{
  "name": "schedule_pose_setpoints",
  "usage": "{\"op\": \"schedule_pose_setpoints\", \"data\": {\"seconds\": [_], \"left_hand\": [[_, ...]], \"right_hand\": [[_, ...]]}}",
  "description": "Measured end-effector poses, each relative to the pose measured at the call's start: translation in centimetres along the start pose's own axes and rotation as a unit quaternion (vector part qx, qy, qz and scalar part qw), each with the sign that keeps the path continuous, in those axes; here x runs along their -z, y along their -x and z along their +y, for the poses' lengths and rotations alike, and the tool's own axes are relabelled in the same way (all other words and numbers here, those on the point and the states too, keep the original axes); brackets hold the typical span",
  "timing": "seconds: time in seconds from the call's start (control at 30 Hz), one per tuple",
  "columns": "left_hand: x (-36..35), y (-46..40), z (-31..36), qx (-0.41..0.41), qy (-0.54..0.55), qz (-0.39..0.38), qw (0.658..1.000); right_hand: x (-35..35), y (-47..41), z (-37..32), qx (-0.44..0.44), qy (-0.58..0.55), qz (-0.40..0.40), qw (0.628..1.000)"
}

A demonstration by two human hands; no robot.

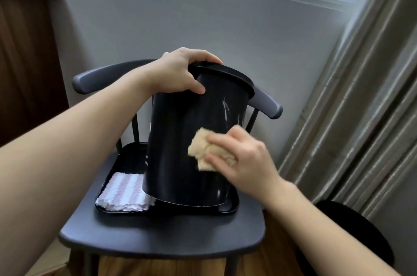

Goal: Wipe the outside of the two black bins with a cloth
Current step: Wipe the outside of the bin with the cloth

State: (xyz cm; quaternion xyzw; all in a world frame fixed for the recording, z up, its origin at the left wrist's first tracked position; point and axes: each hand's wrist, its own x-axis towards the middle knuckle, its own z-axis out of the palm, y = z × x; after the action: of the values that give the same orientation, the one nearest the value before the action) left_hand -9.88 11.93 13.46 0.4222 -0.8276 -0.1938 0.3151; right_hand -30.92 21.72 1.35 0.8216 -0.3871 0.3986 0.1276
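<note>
The tall black cylindrical bin (194, 140) fills most of the shallow black rectangular tray (232, 205), tilted, its base lifted on the left. A folded white-and-pink striped cloth (124, 192) takes up the tray's front-left corner. The dark grey wooden chair's (162, 237) seat lies bare in front. The curved backrest and the grey pleated curtain (352, 117) close in behind and to the right.

Bin (191, 140) glossy plastic, scuffed; cloth (203, 149) fuzzy tan; chair (158, 237) matt.

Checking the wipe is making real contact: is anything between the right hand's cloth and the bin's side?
Nothing visible does. The right hand presses the tan cloth straight against the black bin wall, while the left hand grips its rim.
</note>
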Motion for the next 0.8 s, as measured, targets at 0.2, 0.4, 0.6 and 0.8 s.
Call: {"op": "schedule_pose_setpoints", "data": {"seconds": [0.2, 0.4, 0.6, 0.8], "left_hand": [[0.0, 0.0, 0.1, 0.001, -0.001, 0.003, 1.000], [-0.1, 0.1, 0.4, 0.006, -0.007, 0.010, 1.000], [-0.2, 0.1, 0.7, 0.017, -0.010, 0.014, 1.000], [-0.6, -0.4, 0.8, 0.047, -0.042, 0.055, 0.997]], "right_hand": [[-1.2, 4.1, -0.2, 0.051, -0.022, -0.050, 0.997], [-1.3, 2.0, 0.7, -0.066, -0.053, 0.057, 0.995], [-2.8, 6.3, 0.2, -0.026, -0.127, -0.013, 0.992], [-2.7, 6.8, 0.5, -0.071, -0.133, 0.026, 0.988]]}}
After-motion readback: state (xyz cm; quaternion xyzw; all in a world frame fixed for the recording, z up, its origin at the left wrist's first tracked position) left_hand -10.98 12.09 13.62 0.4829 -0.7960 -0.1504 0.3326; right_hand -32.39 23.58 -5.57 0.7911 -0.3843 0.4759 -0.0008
